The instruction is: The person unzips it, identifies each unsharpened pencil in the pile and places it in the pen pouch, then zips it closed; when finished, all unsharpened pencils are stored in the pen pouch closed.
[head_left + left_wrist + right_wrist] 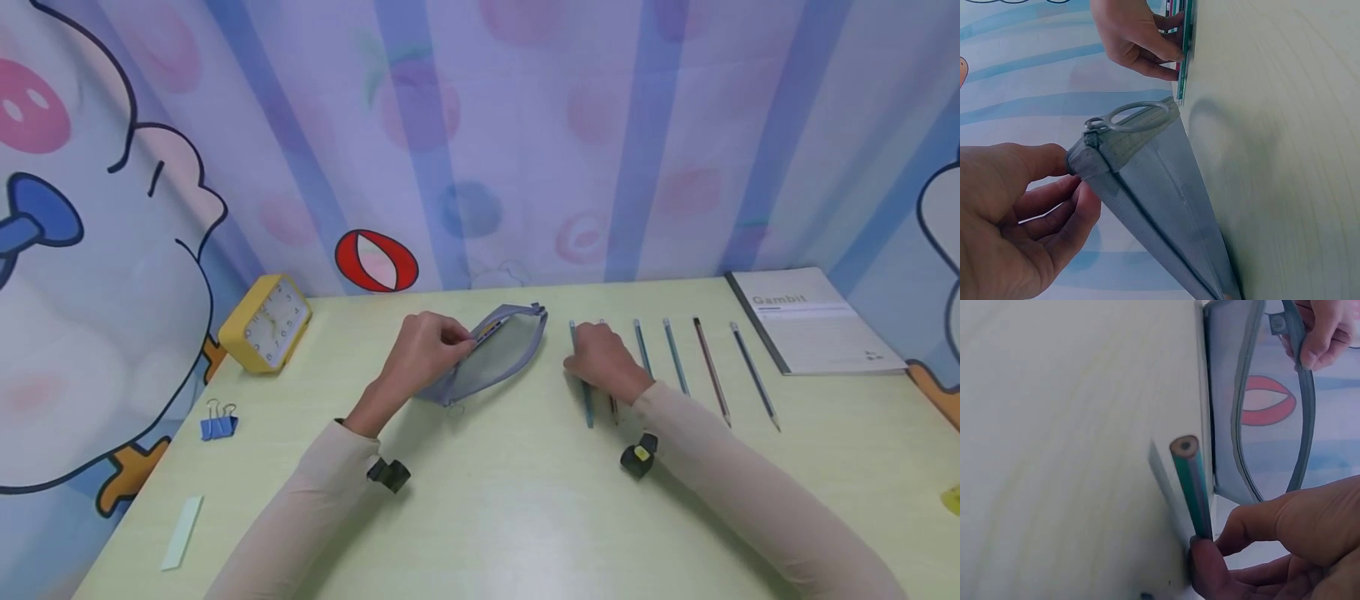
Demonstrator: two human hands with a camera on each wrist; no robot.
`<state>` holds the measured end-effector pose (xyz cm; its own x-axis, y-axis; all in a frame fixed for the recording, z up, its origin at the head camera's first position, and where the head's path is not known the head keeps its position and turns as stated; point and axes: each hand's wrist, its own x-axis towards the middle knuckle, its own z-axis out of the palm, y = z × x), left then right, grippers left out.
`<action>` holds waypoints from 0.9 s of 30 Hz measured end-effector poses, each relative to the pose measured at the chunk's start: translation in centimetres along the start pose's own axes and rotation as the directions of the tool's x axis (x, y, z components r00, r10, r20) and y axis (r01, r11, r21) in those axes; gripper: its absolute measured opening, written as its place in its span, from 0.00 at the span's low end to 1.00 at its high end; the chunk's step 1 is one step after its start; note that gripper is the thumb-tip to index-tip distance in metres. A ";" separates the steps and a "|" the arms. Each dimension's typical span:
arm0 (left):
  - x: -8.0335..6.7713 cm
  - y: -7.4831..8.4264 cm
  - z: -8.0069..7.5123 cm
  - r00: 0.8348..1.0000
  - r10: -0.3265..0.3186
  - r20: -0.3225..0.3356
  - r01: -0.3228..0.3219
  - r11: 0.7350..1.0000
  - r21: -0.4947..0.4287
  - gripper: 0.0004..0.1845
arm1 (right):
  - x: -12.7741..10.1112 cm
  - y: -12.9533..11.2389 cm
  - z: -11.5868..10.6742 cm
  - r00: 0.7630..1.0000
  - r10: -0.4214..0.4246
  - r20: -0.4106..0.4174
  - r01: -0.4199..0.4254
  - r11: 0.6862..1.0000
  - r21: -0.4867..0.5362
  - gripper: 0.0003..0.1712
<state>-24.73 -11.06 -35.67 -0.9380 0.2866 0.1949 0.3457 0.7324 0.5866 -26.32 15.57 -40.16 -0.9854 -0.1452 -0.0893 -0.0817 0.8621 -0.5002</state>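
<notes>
My left hand pinches the upper rim of a grey-blue mesh zip pouch, whose mouth gapes between the zipper edges. The zipper's ring pull shows in the left wrist view. To the right of the pouch, my right hand pinches a green pencil between thumb and fingertips, low over the table. The pencil's flat end with its lead core faces the right wrist camera. Another pencil lies partly hidden beneath that hand.
Several pencils lie in a row to the right, among them a dark red pencil and a blue pencil. A notebook is at the back right. On the left are a yellow clock, blue binder clips and a pale green strip.
</notes>
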 end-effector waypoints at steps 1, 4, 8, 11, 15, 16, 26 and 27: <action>0.0 0.0 0.0 1.000 -0.002 0.001 0.002 1.000 0.000 0.07 | 0.1 0.1 -0.1 1.000 0.008 0.003 -0.008 1.000 0.015 0.15; 0.0 0.0 0.0 1.000 -0.003 0.003 0.003 1.000 0.004 0.07 | 0.1 0.4 -0.4 0.999 0.025 0.027 -0.027 0.997 0.077 0.10; 0.1 0.1 0.0 1.000 0.003 -0.006 -0.003 1.000 0.004 0.07 | -0.1 0.4 -1.1 0.998 0.006 0.064 -0.017 0.986 0.165 0.25; 0.1 0.1 0.0 1.000 0.002 -0.002 -0.002 1.000 0.002 0.07 | -0.3 0.3 -1.5 0.997 0.000 0.076 -0.019 0.970 0.240 0.29; 0.0 0.0 0.0 1.000 -0.006 0.005 0.006 1.000 -0.001 0.07 | -0.9 -0.4 -2.0 0.997 0.002 0.078 -0.030 0.932 0.362 0.29; 0.0 0.0 0.0 1.000 -0.008 0.004 0.008 1.000 -0.002 0.07 | -1.2 -0.6 -2.2 0.997 0.001 0.079 -0.032 0.919 0.393 0.29; 0.1 0.0 0.0 1.000 0.001 -0.002 -0.001 1.000 0.003 0.07 | -2.8 -3.4 -2.2 0.938 -0.184 0.293 -0.108 0.649 0.753 0.28; 0.2 0.0 0.0 1.000 -0.001 -0.002 0.001 1.000 0.004 0.07 | -2.8 -3.7 -1.9 0.929 -0.196 0.313 -0.126 0.627 0.769 0.29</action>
<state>-24.88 -11.03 -35.64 -0.9383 0.2848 0.1962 0.3451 0.7348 0.5839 -23.57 13.73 -36.50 -0.8529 -0.4559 -0.2543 0.1882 0.1857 -0.9644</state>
